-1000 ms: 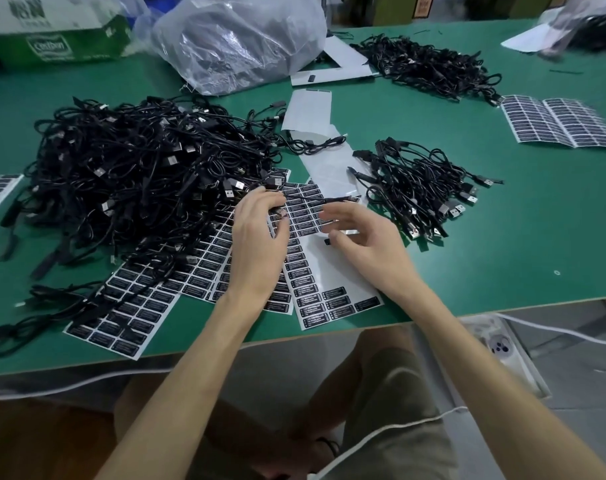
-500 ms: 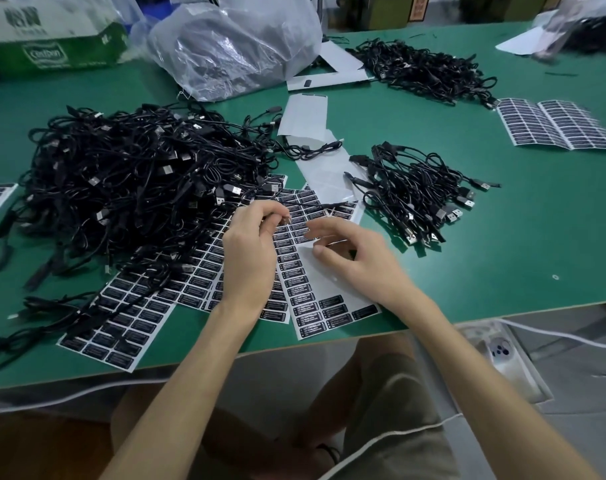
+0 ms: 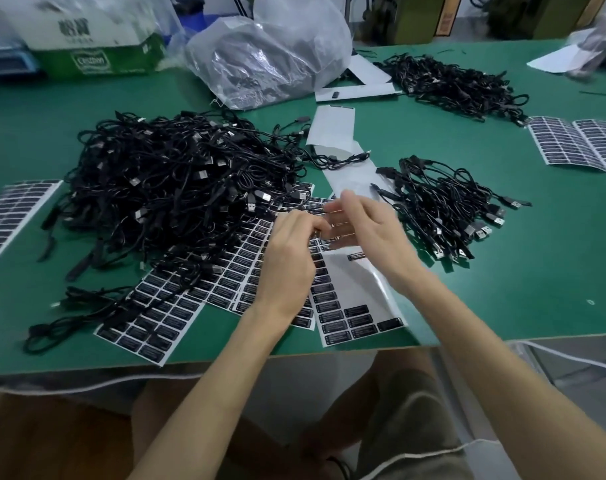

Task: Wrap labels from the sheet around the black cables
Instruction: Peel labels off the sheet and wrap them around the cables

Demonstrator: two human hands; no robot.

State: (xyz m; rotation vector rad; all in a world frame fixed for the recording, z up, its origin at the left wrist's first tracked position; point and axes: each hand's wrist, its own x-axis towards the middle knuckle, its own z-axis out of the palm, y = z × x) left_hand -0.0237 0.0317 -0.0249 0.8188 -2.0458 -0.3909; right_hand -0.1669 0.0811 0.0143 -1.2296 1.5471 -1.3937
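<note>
Working with both hands raised just above the label sheet [image 3: 357, 292] at the near edge of the bench [image 3: 519, 271], presumably to keep the next label within easy reach. Pinching one thin black cable [image 3: 310, 210] in the curled fingers of the left hand [image 3: 289, 261], lifted off the sheet so as to expose a bare stretch for wrapping. Holding the right hand [image 3: 374, 233] close against it, fingers looser and part-spread (too blurred to tell whether gripping cable, label or nothing). Sorting by side, apparently: big tangled pile [image 3: 177, 188] on the left, smaller bundle [image 3: 443, 209] on the right, probably unlabelled apart from done.
</note>
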